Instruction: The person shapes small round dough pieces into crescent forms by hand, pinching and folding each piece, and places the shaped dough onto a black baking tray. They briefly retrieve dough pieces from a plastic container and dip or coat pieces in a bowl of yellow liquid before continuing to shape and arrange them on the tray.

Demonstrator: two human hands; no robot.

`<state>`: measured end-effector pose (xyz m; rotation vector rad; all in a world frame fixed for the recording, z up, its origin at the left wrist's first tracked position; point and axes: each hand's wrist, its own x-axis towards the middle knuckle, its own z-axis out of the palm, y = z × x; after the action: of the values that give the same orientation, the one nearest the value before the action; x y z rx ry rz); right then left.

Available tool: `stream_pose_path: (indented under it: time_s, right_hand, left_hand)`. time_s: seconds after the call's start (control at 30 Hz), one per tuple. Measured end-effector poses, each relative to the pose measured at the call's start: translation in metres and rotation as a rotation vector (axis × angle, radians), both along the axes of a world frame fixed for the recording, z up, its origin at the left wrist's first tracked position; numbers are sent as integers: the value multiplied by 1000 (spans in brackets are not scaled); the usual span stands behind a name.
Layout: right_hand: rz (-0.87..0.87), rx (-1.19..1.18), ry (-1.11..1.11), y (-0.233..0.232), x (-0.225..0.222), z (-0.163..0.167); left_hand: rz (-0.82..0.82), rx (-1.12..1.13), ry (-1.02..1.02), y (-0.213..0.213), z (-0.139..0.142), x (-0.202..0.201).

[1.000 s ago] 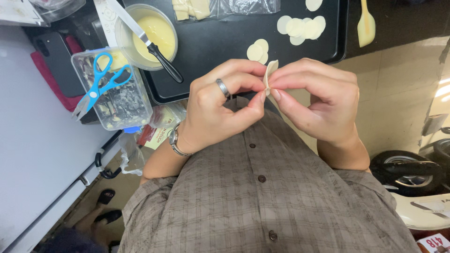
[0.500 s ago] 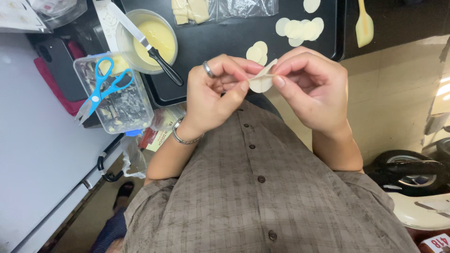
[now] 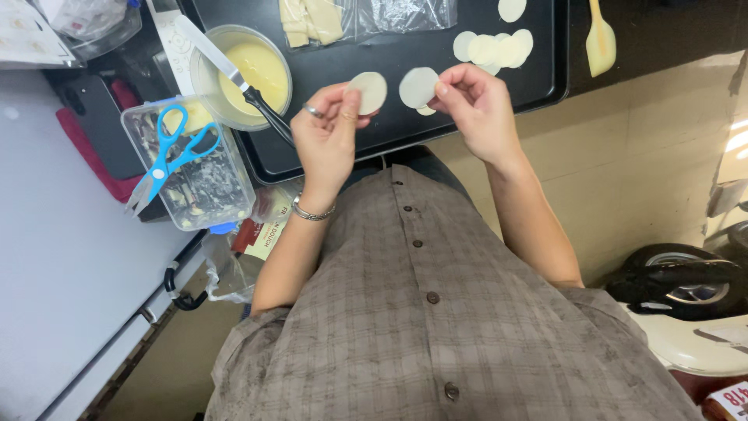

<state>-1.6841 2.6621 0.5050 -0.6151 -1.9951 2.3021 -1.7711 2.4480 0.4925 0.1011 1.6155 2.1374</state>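
My left hand (image 3: 327, 136) pinches a thin round pale dough disc (image 3: 368, 92) at its edge, a ring on one finger and a bracelet at the wrist. A second round disc (image 3: 418, 86) is held in the fingertips of my right hand (image 3: 475, 109). The two discs hang a little apart, just over the near edge of a black tray (image 3: 374, 54). Another small disc (image 3: 425, 111) lies on the tray under my right fingers.
On the tray lie several more discs (image 3: 492, 48), a bag of dough strips (image 3: 312, 17) and a bowl of yellow filling (image 3: 241, 74) with a black-handled spreader (image 3: 234, 78). Blue scissors (image 3: 167, 156) rest on a clear box at left. A yellow spatula (image 3: 601, 37) lies at right.
Both hands moved up over the tray. The discs that were pressed together between my fingers are now pulled apart, one in each hand.
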Motion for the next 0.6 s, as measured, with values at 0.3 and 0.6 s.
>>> stream_pose_path:
  time_s: [0.3,0.6]
  right_hand:
    - [124,263,-93,-24,0,-69]
    - [-10,82,5,21,25,-96]
  left_hand:
    - [-127,-102,191,-7,-25,2]
    - [-316,-406,101,39,-82,16]
